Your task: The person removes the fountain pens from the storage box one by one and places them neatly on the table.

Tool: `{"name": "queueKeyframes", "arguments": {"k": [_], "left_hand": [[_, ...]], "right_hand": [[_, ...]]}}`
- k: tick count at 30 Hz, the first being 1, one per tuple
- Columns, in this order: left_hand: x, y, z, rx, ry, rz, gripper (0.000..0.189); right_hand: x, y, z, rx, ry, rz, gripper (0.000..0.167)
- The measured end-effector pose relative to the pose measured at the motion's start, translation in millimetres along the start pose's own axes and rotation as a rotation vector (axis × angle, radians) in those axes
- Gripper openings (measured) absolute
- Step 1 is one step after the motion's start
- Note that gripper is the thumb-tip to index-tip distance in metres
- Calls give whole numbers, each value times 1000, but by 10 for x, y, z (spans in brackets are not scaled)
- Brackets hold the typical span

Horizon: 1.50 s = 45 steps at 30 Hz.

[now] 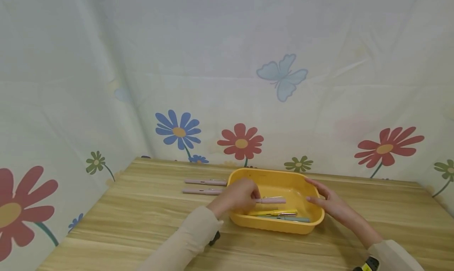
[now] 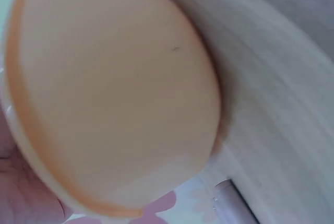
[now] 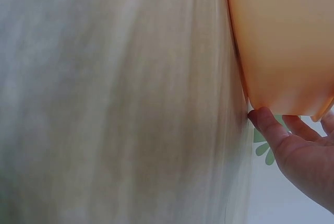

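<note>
A yellow plastic basket (image 1: 274,226) sits on the wooden table. My left hand (image 1: 238,195) reaches over its left side, fingers curled at one end of a pale pink pen (image 1: 272,200) inside; that end is hidden by the fingers. Below this pen lie a yellow pen (image 1: 274,213) and a grey-green pen (image 1: 294,219), both in the basket. My right hand (image 1: 331,204) grips the basket's right end, thumb over the rim. Seen from the right wrist, its fingers (image 3: 271,125) press the outer wall. In the left wrist view, the basket wall covers most of the left hand (image 2: 31,195).
Two more pale pink pens, an upper one (image 1: 203,182) and a lower one (image 1: 200,191), lie side by side on the table (image 1: 142,208) left of the basket. Behind the table hangs a cloth (image 1: 213,86) printed with flowers and a butterfly.
</note>
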State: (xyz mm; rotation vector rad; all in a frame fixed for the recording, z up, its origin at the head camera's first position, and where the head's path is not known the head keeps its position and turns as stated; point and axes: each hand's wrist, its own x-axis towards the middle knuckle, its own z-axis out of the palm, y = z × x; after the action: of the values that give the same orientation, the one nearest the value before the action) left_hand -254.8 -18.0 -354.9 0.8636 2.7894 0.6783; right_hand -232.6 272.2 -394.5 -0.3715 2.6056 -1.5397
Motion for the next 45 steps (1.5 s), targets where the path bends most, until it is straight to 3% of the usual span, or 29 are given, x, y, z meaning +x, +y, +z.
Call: {"name": "queueKeyframes", "arguments": {"k": [7, 26, 34, 42, 45], "left_hand": [[4, 29, -143, 51, 3, 23, 10], [-174, -79, -478, -21, -12, 30, 10], [-314, -218, -605, -53, 26, 53, 10], [-482, -403, -732, -161, 39, 44, 10], [-527, -503, -769, -147, 40, 67, 11]], "right_hand": [[-3, -2, 4, 5, 1, 3, 61], [-16, -15, 7, -23, 6, -12, 61], [-12, -3, 0, -21, 4, -2, 61], [-12, -8, 2, -13, -4, 3, 62], [-12, -8, 5, -7, -7, 1, 62]]}}
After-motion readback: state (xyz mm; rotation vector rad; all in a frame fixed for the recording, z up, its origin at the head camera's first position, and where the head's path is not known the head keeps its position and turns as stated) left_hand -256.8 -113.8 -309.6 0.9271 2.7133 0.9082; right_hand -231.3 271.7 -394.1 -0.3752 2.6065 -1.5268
